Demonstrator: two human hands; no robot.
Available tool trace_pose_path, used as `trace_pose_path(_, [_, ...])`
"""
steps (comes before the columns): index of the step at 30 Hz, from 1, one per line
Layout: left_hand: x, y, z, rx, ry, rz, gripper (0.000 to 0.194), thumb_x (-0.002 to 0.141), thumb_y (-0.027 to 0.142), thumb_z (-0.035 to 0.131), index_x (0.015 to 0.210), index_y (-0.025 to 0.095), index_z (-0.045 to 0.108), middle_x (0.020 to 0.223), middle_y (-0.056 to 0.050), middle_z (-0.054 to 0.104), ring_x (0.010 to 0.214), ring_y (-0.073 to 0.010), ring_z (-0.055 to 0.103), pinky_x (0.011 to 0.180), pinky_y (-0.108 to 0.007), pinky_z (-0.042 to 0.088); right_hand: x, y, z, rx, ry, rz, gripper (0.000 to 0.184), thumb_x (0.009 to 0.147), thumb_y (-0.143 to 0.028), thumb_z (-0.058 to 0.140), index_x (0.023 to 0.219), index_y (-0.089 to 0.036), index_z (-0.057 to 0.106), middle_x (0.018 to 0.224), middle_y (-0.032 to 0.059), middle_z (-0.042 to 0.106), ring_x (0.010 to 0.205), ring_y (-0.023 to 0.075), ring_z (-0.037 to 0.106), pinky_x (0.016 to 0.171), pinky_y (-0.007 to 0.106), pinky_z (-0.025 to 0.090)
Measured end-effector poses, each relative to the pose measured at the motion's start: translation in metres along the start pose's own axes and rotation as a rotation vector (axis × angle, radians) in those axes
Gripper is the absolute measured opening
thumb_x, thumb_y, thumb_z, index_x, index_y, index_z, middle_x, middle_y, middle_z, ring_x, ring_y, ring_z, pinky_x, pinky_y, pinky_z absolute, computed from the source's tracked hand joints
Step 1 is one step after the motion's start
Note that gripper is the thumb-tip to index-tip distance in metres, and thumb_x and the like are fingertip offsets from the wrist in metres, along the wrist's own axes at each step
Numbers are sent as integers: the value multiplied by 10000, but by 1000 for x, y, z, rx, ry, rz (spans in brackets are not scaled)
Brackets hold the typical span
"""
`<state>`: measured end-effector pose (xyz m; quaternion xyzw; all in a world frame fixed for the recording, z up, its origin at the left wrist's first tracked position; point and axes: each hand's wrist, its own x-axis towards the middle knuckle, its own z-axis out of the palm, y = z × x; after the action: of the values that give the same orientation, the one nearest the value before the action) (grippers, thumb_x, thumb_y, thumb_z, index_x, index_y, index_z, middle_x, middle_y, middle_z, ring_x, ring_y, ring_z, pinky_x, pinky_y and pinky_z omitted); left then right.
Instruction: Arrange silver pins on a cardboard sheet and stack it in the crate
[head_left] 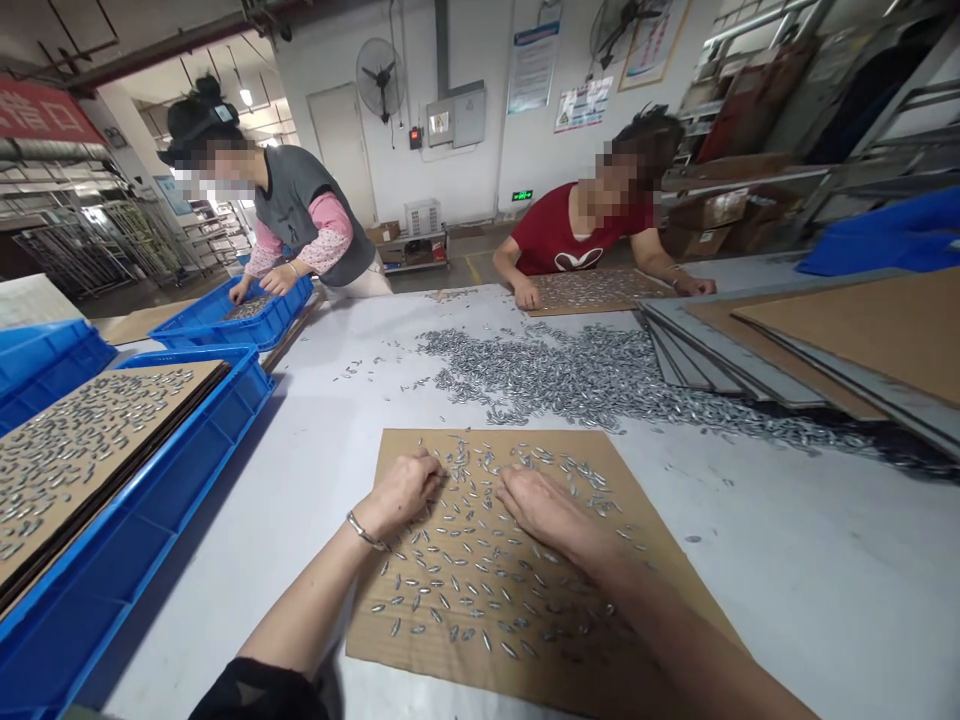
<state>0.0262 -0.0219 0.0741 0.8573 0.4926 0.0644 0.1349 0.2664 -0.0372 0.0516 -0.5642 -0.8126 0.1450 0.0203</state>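
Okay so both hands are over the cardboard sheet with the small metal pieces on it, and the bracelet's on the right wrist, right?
Not quite: the bracelet is on the left wrist, as the head view shows. Both hands are indeed over the cardboard sheet with the small metal pieces on it.

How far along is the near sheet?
Partly done, I'd say. Done: metal pieces on the near half of the cardboard sheet mostly lie spaced out. In hand: left hand and right hand are among pieces on the far half. Left: clusters near the far edge look bunched, and a big loose pile lies beyond.
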Motion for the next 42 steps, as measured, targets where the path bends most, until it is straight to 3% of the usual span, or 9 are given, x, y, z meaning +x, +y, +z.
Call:
trace_pose_path(6, [-11, -8, 1, -18, -4, -39, 199, 983, 117, 495, 927, 170, 679, 984, -77, 683, 846, -177, 661, 765, -245, 482, 2, -8, -3, -70, 16, 81, 256, 1030, -140, 416, 1047, -150, 671, 996, 121, 725, 859, 195, 663, 701, 293, 350])
trace_pose_path(13, [-11, -9, 8, -46, -13, -44, 217, 993, 126, 487, 929, 176, 688, 1010, -71, 690, 866, -169, 667, 800, -246, 483, 8, -19, 6, -188, -10, 147, 316, 974, -36, 440, 1116, -105, 713, 1118, 204, 740, 1037, 268, 706, 771, 313, 401])
trace_pose_path(22, [-3, -21, 5, -6, 5, -109, 211, 947, 107, 497, 921, 168, 697, 984, -88, 700, 850, -188, 671, 768, -261, 486, 17, -14, -3, -80, 29, 94, 282, 1033, -196, 445, 1003, -190, 725, 1045, 113, 753, 938, 212, 693, 706, 287, 363])
trace_pose_path(28, [7, -24, 8, 11, 14, -117, 220, 923, 90, 502, 924, 159, 711, 1020, -108, 728, 888, -204, 685, 810, -280, 507, 34, -32, 3, -65, -10, 85, 287, 1022, -206, 459, 1028, -159, 742, 1075, 146, 766, 999, 248, 713, 746, 300, 407])
trace_pose_path(34, [28, -15, 20, 13, -42, -61, 244, 948, 104, 497, 901, 165, 728, 979, -100, 741, 958, -206, 701, 894, -286, 529, 39, -34, -2, -102, -61, 138, 285, 980, -141, 472, 919, -160, 750, 1011, 169, 786, 926, 257, 734, 693, 308, 395])
trace_pose_path(42, [46, -7, 31, 79, -110, -77, 235, 941, 113, 506, 930, 124, 741, 1062, -179, 753, 934, -250, 729, 842, -330, 571, 44, -27, 4, -31, 59, 59, 286, 1026, -210, 443, 985, -193, 726, 1020, 108, 753, 917, 209, 686, 714, 286, 364])
